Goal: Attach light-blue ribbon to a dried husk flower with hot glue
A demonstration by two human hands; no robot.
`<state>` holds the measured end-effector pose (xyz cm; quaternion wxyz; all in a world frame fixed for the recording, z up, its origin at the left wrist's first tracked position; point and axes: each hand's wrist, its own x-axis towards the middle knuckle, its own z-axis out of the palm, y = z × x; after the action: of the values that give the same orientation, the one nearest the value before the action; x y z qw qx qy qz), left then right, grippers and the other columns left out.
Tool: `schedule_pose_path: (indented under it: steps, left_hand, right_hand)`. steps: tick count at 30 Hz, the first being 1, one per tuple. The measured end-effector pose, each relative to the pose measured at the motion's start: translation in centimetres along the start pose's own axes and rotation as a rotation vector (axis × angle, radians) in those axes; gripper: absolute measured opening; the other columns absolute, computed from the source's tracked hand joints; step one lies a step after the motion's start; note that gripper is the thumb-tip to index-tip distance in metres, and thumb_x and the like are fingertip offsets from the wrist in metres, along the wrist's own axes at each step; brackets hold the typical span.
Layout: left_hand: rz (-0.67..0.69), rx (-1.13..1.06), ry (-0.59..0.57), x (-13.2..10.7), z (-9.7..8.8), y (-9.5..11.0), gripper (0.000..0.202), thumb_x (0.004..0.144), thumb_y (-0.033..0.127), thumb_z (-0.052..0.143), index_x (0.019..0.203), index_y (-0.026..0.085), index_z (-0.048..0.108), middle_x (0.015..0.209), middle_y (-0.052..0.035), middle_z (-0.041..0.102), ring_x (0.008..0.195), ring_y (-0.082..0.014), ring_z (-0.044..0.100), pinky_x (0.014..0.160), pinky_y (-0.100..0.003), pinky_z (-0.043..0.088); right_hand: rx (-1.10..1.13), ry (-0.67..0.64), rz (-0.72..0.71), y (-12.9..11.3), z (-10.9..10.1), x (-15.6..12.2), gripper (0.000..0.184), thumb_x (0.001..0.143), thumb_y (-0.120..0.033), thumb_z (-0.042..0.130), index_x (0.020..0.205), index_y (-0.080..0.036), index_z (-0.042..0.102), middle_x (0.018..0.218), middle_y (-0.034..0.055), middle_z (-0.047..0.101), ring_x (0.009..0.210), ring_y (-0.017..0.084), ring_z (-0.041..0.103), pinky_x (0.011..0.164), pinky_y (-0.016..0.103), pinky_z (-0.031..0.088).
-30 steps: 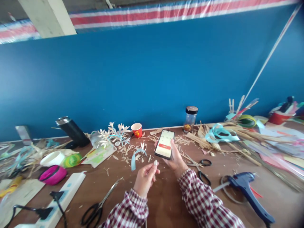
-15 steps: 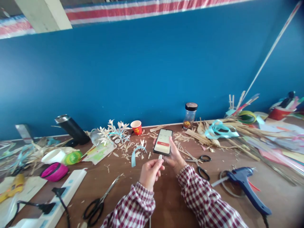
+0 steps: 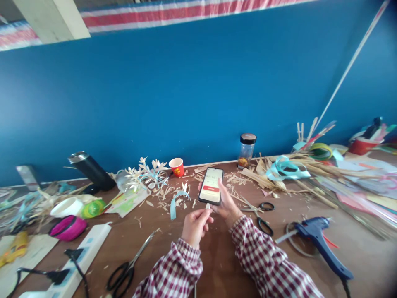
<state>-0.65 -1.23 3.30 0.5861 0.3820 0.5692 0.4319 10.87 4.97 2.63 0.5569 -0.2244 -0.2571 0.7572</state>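
Note:
My right hand (image 3: pixel 228 205) grips a black phone (image 3: pixel 211 185) above the brown table, its lit screen showing a red bar. My left hand (image 3: pixel 194 225) pinches a small white cable plug (image 3: pixel 207 206) and holds it against the phone's bottom edge. Both arms wear red-and-white checked sleeves. A curl of light blue ribbon (image 3: pixel 175 201) lies just left of the phone among pale straw shavings.
Black scissors (image 3: pixel 128 269) lie at the near left, smaller scissors (image 3: pixel 262 215) and a blue glue gun (image 3: pixel 319 244) at the right. A white power strip (image 3: pixel 79 256), pink pouch (image 3: pixel 68 227), black flask (image 3: pixel 89 170), red cup (image 3: pixel 177 167), glass jar (image 3: pixel 247 150) and dried straw (image 3: pixel 297 176) crowd the table by the blue wall.
My left hand has brought the plug up from below the phone to its bottom edge. The phone has shifted slightly left and away.

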Motion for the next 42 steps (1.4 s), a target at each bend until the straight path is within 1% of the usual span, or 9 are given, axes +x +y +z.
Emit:
schedule_pose_path:
  steps: [5, 13, 18, 21, 24, 29, 34, 38, 42]
  left_hand:
    - [-0.01, 0.002, -0.015, 0.1, 0.0, 0.0, 0.044, 0.061, 0.048, 0.07, 0.083, 0.01, 0.071, 0.056, -0.0029, 0.061, 0.038, -0.0042, 0.039, 0.033, -0.015, 0.02]
    - [-0.013, -0.004, 0.037, 0.2, 0.1, -0.2, 0.042, 0.06, 0.047, 0.07, 0.076, 0.009, 0.07, 0.055, -0.0037, 0.062, 0.036, -0.004, 0.039, 0.032, -0.015, 0.017]
    - [-0.032, 0.024, 0.074, 0.2, 0.2, 0.0, 0.039, 0.061, 0.045, 0.07, 0.075, 0.008, 0.069, 0.061, -0.0074, 0.067, 0.045, -0.0092, 0.055, 0.034, -0.014, 0.023]
    - [-0.077, 0.0, 0.1, 0.0, 0.3, 0.2, 0.034, 0.062, 0.041, 0.071, 0.073, 0.008, 0.069, 0.062, -0.0092, 0.069, 0.049, -0.0113, 0.06, 0.036, -0.014, 0.028]
    - [-0.115, -0.045, 0.103, -0.1, 0.4, 0.4, 0.031, 0.063, 0.037, 0.072, 0.073, 0.008, 0.069, 0.063, -0.0096, 0.069, 0.05, -0.0109, 0.061, 0.037, -0.014, 0.032]
    - [-0.128, -0.092, 0.097, 0.0, 0.4, 0.4, 0.025, 0.065, 0.031, 0.073, 0.072, 0.007, 0.068, 0.06, -0.0087, 0.069, 0.047, -0.009, 0.06, 0.039, -0.013, 0.038]
    - [-0.136, -0.1, 0.111, 0.2, 0.4, 0.3, 0.016, 0.073, 0.022, 0.066, 0.074, 0.006, 0.067, 0.059, -0.0077, 0.068, 0.046, -0.0079, 0.059, 0.04, -0.013, 0.04]
    - [-0.143, -0.088, 0.089, 0.1, 0.2, 0.2, 0.016, 0.072, 0.023, 0.068, 0.074, 0.007, 0.068, 0.06, -0.0082, 0.069, 0.048, -0.0093, 0.061, 0.041, -0.014, 0.042]
    - [-0.124, -0.089, 0.115, -0.2, 0.1, -0.2, 0.021, 0.068, 0.027, 0.072, 0.073, 0.007, 0.068, 0.061, -0.009, 0.07, 0.049, -0.0096, 0.062, 0.041, -0.014, 0.042]
  right_hand:
    - [-0.017, -0.005, -0.007, -0.1, 0.2, -0.1, 0.047, 0.088, -0.056, 0.038, 0.101, -0.017, 0.06, 0.09, 0.0086, 0.07, 0.09, 0.021, 0.066, 0.074, 0.031, 0.054]
    - [0.028, -0.023, -0.001, 0.4, -0.2, 0.0, 0.045, 0.087, -0.053, 0.044, 0.102, -0.014, 0.06, 0.09, 0.0107, 0.07, 0.092, 0.022, 0.066, 0.077, 0.033, 0.054]
    - [0.008, -0.015, 0.012, 0.6, -0.4, 0.1, 0.044, 0.087, -0.052, 0.046, 0.1, -0.013, 0.062, 0.09, 0.011, 0.071, 0.088, 0.022, 0.067, 0.076, 0.032, 0.054]
    - [0.007, -0.025, 0.021, 0.9, -0.5, 0.2, 0.043, 0.087, -0.051, 0.045, 0.099, -0.013, 0.062, 0.093, 0.011, 0.07, 0.088, 0.022, 0.067, 0.074, 0.032, 0.054]
    - [0.027, -0.051, 0.016, 1.2, -0.6, 0.2, 0.043, 0.088, -0.05, 0.045, 0.101, -0.013, 0.062, 0.096, 0.0109, 0.07, 0.089, 0.021, 0.067, 0.075, 0.033, 0.054]
    - [0.06, -0.065, 0.009, 1.3, -0.6, 0.2, 0.045, 0.088, -0.049, 0.046, 0.103, -0.01, 0.062, 0.096, 0.0122, 0.07, 0.087, 0.021, 0.067, 0.076, 0.034, 0.053]
    - [0.056, -0.065, -0.003, 1.5, -0.8, 0.2, 0.047, 0.088, -0.05, 0.046, 0.105, -0.009, 0.061, 0.096, 0.0132, 0.069, 0.085, 0.02, 0.067, 0.078, 0.033, 0.052]
    - [0.045, -0.093, 0.009, 1.5, -0.6, 0.0, 0.049, 0.088, -0.051, 0.045, 0.107, -0.009, 0.061, 0.098, 0.0139, 0.069, 0.089, 0.021, 0.066, 0.081, 0.035, 0.052]
    - [0.04, -0.125, 0.019, 1.2, 0.0, -0.4, 0.048, 0.087, -0.049, 0.047, 0.108, -0.007, 0.061, 0.1, 0.0146, 0.068, 0.091, 0.022, 0.066, 0.084, 0.036, 0.05]
